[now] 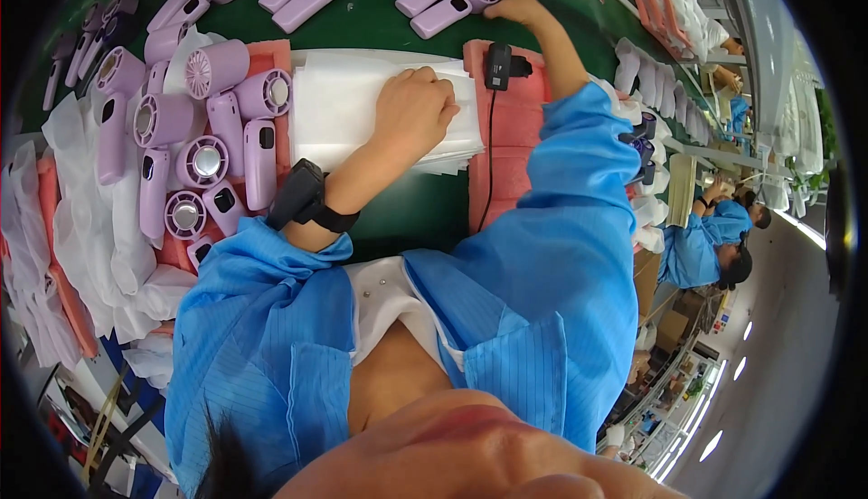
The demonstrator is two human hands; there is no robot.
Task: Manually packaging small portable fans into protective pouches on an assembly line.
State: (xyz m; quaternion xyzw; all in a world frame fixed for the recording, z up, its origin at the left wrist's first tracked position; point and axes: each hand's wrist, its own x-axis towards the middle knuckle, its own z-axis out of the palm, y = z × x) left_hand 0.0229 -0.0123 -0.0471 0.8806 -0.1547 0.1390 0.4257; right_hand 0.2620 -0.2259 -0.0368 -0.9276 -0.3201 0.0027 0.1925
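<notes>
A worker in a blue smock reaches across a green belt crowded with lilac handheld fans.

Head view: the left hand (414,106), wrist bent and fingers curled into a loose fist, presses on the white bag stack (348,106) at centre frame, pinching its top sheets. The right arm stretches to the upper centre, the right hand (514,2) closed on a fan (457,6) lying beside another on the belt (380,20). More fans fill a pink tray (271,51) at upper left. A black scanner (498,65) rests just right of the stack.
</notes>
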